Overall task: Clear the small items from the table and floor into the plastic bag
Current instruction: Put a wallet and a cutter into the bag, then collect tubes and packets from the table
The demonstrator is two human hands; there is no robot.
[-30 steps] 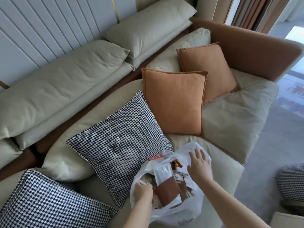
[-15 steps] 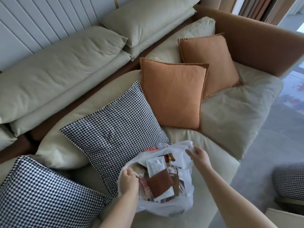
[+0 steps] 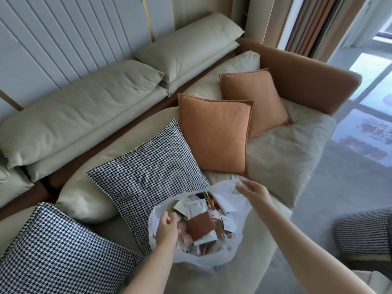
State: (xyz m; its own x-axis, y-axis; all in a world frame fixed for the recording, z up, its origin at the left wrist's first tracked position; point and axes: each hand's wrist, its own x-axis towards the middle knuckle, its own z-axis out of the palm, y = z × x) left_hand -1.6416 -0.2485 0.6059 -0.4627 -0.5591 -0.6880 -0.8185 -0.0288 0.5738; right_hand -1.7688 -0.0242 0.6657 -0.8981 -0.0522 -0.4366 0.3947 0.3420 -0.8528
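- Pinching the near-left rim of the plastic bag (image 3: 214,263) with our left hand (image 3: 167,228); the bag is sitting on the sofa seat (image 3: 282,166), stuffed with packets (image 3: 200,225).
- We are judging the film limp, light and slippery; the rim is looking like the best hold.
- Our right hand (image 3: 254,190) is hovering loosely open at the far rim.

Two bare forearms, sleeveless in view, no rings, watch or gloves on either hand.

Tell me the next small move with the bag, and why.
Probably draw the two sides of the plastic bag together. It sits open on the sofa, full of packets, with the left hand at its near rim and the right hand at its far edge.
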